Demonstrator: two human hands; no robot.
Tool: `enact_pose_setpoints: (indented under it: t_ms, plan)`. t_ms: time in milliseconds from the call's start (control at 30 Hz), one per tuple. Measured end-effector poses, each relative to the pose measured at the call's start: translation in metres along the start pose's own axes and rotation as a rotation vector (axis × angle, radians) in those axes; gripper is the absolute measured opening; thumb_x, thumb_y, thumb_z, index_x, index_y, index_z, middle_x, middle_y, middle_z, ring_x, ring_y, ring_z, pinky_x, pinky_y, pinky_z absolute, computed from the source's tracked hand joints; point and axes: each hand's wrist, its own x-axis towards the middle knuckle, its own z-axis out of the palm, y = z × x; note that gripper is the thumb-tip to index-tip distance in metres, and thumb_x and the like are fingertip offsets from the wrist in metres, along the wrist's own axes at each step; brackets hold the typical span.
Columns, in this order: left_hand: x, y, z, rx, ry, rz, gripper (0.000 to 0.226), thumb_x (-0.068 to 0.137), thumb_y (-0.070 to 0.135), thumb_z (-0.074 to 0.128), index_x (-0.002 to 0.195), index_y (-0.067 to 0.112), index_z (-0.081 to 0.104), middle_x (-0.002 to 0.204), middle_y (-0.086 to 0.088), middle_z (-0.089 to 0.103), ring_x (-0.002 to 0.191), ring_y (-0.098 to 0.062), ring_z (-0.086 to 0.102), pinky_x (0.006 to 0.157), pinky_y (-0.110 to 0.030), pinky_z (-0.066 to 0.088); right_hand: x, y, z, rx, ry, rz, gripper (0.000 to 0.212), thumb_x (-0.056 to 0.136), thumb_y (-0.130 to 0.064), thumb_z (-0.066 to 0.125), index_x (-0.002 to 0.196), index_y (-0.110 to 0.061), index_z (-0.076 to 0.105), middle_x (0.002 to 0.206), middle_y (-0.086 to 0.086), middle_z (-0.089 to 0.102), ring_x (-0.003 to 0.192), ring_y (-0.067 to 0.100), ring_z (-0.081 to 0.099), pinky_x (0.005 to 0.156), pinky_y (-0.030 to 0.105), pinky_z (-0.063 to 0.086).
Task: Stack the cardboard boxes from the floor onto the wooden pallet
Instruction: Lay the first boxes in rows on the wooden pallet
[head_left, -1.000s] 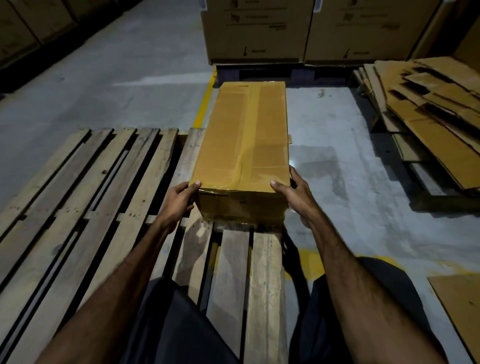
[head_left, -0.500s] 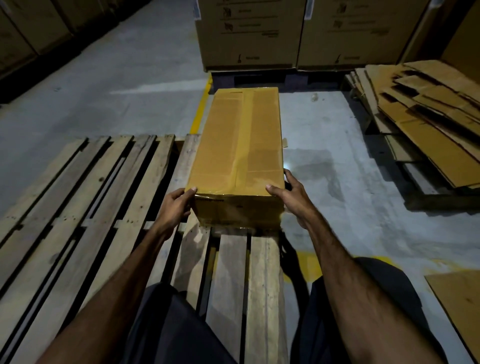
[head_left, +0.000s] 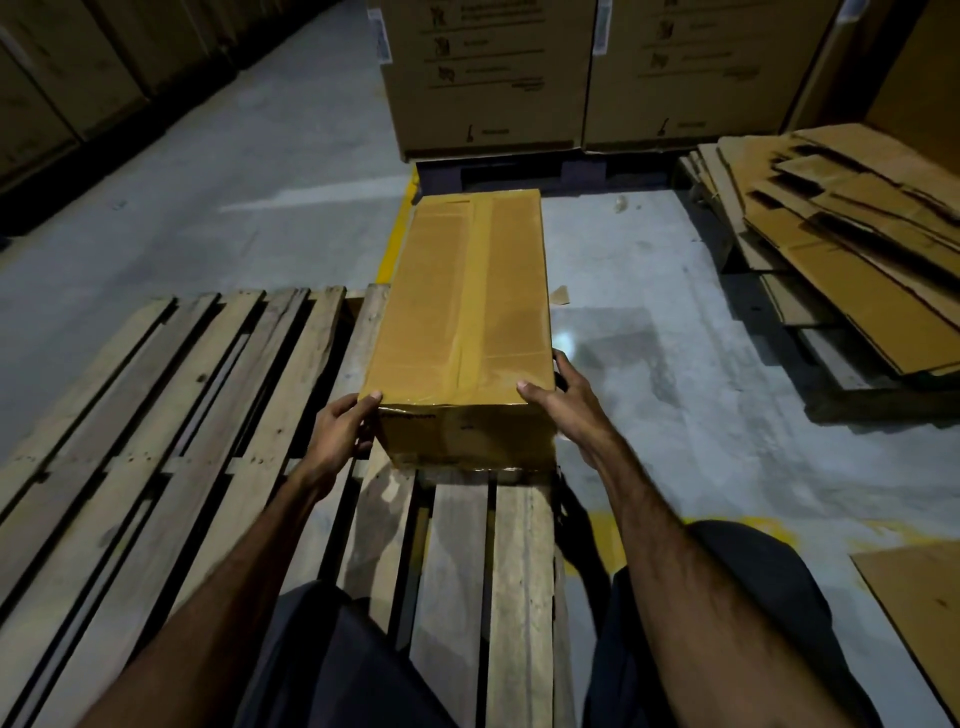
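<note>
A long, tape-sealed cardboard box lies at centre frame on the right-hand boards of a weathered wooden pallet, its far end reaching out over the grey concrete floor. Small dark print on the box's near face is too blurred to read, as is the printing on the large cartons stacked along the top of the frame. The left hand grips the near left corner, thumb on the top edge and fingers curled against the side. The right hand clasps the near right corner, thumb on top, fingers spread down the right side. Flattened cardboard sheets lie heaped at upper right. A painted yellow line shows beside the box's far left edge.
</note>
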Motion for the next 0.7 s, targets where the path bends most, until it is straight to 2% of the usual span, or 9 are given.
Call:
enact_pose_setpoints:
  t_ms: [33, 100, 167, 200, 300, 367, 433, 533, 700]
  plan:
    - [0.002, 0.0, 0.0, 0.015, -0.008, -0.004, 0.048, 0.101, 0.048, 0.066, 0.107, 0.0, 0.067, 0.101, -0.012, 0.065, 0.096, -0.029, 0.06, 0.081, -0.047, 0.047, -0.004, -0.002, 0.001, 0.004, 0.023, 0.004, 0.112, 0.058, -0.083, 0.072, 0.157, -0.047, 0.033, 0.158, -0.005, 0.05, 0.14, 0.026, 0.051, 0.114, 0.058, 0.045]
    - [0.007, -0.001, 0.001, 0.078, 0.008, -0.017, 0.049, 0.098, 0.054, 0.067, 0.124, 0.013, 0.07, 0.122, -0.008, 0.07, 0.114, -0.029, 0.065, 0.095, -0.049, 0.051, -0.009, -0.006, 0.003, 0.033, 0.071, 0.01, 0.098, 0.074, -0.086, 0.063, 0.158, -0.039, 0.04, 0.158, -0.003, 0.05, 0.141, 0.027, 0.051, 0.114, 0.057, 0.045]
    - [0.014, 0.004, 0.003, 0.18, 0.031, 0.03, 0.06, 0.098, 0.05, 0.068, 0.149, 0.022, 0.056, 0.143, -0.007, 0.062, 0.129, -0.026, 0.059, 0.109, -0.051, 0.048, -0.011, -0.007, 0.003, 0.087, 0.122, 0.034, 0.073, 0.093, -0.078, 0.049, 0.149, -0.031, 0.056, 0.146, -0.001, 0.06, 0.132, 0.027, 0.057, 0.111, 0.056, 0.049]
    - [0.019, 0.009, 0.005, 0.267, 0.045, 0.076, 0.068, 0.097, 0.047, 0.068, 0.157, 0.023, 0.046, 0.151, -0.008, 0.056, 0.134, -0.027, 0.056, 0.112, -0.052, 0.046, -0.007, -0.004, 0.003, 0.106, 0.149, 0.049, 0.069, 0.096, -0.078, 0.042, 0.139, -0.029, 0.064, 0.137, 0.0, 0.066, 0.124, 0.028, 0.062, 0.107, 0.056, 0.051]
    - [0.031, 0.039, 0.023, 0.754, 0.103, 0.271, 0.085, 0.091, 0.056, 0.064, 0.163, 0.025, 0.034, 0.166, -0.01, 0.037, 0.147, -0.034, 0.041, 0.119, -0.055, 0.038, 0.008, 0.008, 0.003, 0.14, 0.174, 0.128, 0.087, 0.085, -0.091, 0.029, 0.111, -0.021, 0.073, 0.111, 0.007, 0.075, 0.102, 0.03, 0.069, 0.099, 0.058, 0.056]
    - [0.039, 0.064, 0.047, 1.056, 0.071, 0.456, 0.086, 0.087, 0.062, 0.053, 0.162, 0.022, 0.038, 0.168, -0.013, 0.033, 0.151, -0.036, 0.036, 0.121, -0.054, 0.035, 0.021, 0.019, 0.003, 0.164, 0.168, 0.187, 0.082, 0.092, -0.085, 0.032, 0.108, -0.017, 0.074, 0.107, 0.01, 0.075, 0.099, 0.032, 0.07, 0.099, 0.058, 0.056]
    - [0.043, 0.086, 0.079, 1.173, -0.036, 0.534, 0.082, 0.091, 0.065, 0.052, 0.161, 0.024, 0.04, 0.17, -0.012, 0.03, 0.154, -0.034, 0.031, 0.123, -0.055, 0.029, 0.027, 0.025, 0.004, 0.188, 0.17, 0.238, 0.066, 0.102, -0.071, 0.039, 0.106, -0.016, 0.075, 0.107, 0.012, 0.075, 0.098, 0.032, 0.07, 0.099, 0.055, 0.056]
    - [0.053, 0.1, 0.127, 1.242, -0.167, 0.545, 0.081, 0.097, 0.073, 0.047, 0.163, 0.03, 0.032, 0.174, -0.008, 0.02, 0.159, -0.029, 0.02, 0.127, -0.057, 0.019, 0.044, 0.04, 0.01, 0.268, 0.185, 0.309, 0.06, 0.102, -0.066, 0.048, 0.111, -0.013, 0.075, 0.11, 0.011, 0.075, 0.097, 0.033, 0.069, 0.097, 0.05, 0.057]
    - [0.065, 0.105, 0.178, 1.199, -0.251, 0.481, 0.098, 0.089, 0.09, 0.034, 0.167, 0.032, 0.018, 0.176, -0.006, 0.009, 0.161, -0.028, 0.01, 0.127, -0.064, 0.014, 0.076, 0.053, 0.02, 0.451, 0.184, 0.395, 0.058, 0.1, -0.057, 0.06, 0.129, -0.008, 0.07, 0.12, 0.016, 0.072, 0.109, 0.037, 0.067, 0.101, 0.051, 0.056]
